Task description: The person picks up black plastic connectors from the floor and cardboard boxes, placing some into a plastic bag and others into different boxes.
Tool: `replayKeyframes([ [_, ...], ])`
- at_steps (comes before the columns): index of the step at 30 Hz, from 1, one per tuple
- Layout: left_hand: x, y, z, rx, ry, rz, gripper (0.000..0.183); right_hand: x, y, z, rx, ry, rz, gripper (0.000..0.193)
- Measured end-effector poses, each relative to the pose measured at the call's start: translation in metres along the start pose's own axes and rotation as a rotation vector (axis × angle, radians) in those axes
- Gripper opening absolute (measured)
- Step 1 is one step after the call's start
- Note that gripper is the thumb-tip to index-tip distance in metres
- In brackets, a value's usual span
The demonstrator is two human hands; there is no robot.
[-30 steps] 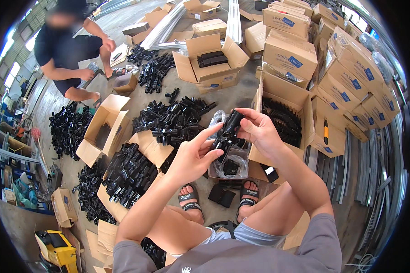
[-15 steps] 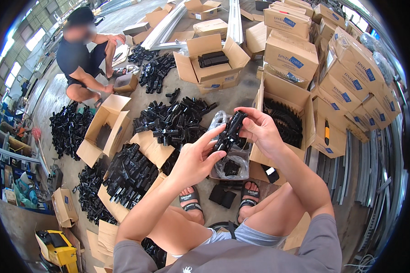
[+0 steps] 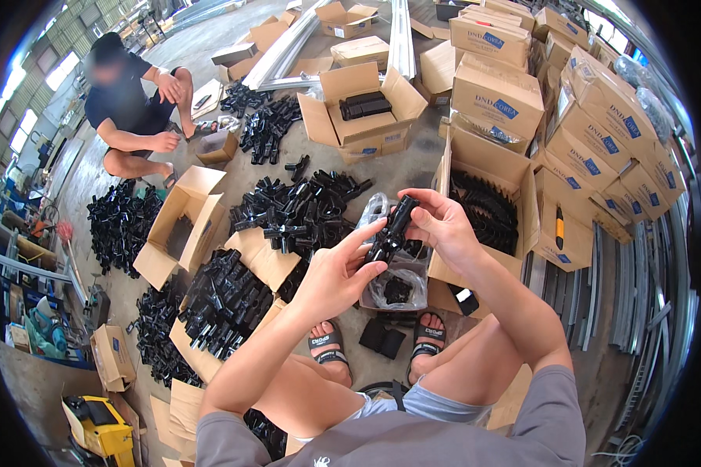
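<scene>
Between my two hands I hold a glossy black branched fitting (image 3: 394, 227), tilted with its upper end to the right. My left hand (image 3: 336, 272) grips its lower end between thumb and fingers. At its upper end, my right hand (image 3: 438, 224) pinches it with thumb and fingertips. Below the fitting stands a small box lined with a clear plastic bag (image 3: 375, 294), with black pieces inside. Just right of my right hand is an open carton (image 3: 461, 268) holding rows of black parts. A heap of similar black fittings (image 3: 319, 198) lies beyond my left hand.
More black fittings (image 3: 224, 303) lie on cardboard at left. An open carton (image 3: 162, 255) and another carton (image 3: 374, 140) stand farther out. Stacked cartons (image 3: 497, 97) and metal profiles (image 3: 627, 303) line the right. A co-worker (image 3: 128, 101) squats at far left; a yellow-handled cutter (image 3: 559, 227) lies on a carton flap.
The co-worker's lowered hand has lifted away from the small box, and their body has shifted left. My hands keep hold of the fitting, nearly unmoved.
</scene>
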State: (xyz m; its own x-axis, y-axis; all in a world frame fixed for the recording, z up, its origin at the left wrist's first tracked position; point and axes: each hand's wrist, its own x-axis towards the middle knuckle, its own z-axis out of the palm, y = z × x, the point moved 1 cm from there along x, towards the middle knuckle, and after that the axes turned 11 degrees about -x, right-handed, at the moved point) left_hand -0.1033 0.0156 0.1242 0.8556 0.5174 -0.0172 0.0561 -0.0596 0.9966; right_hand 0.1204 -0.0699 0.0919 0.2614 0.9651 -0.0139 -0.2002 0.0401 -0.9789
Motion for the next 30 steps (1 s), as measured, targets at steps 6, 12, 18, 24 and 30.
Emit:
replayKeyframes([
  [6,0.001,-0.011,-0.001,0.099,0.055,0.105,0.069,0.0,-0.004,0.007,-0.052,0.005,-0.012,0.043],
  [12,0.001,-0.006,0.008,0.174,-0.027,0.043,0.073,-0.006,-0.009,0.014,-0.135,0.135,0.03,0.036],
  [18,0.004,-0.019,0.0,-0.144,-0.101,0.062,0.076,-0.006,-0.009,0.018,-0.231,0.171,0.045,0.034],
  [24,0.003,-0.025,-0.001,-0.057,-0.081,0.11,0.078,-0.005,-0.008,0.024,-0.274,0.214,0.079,0.038],
  [30,-0.002,-0.023,-0.006,0.026,-0.111,0.088,0.079,-0.009,-0.005,0.029,-0.336,0.165,0.062,0.04],
])
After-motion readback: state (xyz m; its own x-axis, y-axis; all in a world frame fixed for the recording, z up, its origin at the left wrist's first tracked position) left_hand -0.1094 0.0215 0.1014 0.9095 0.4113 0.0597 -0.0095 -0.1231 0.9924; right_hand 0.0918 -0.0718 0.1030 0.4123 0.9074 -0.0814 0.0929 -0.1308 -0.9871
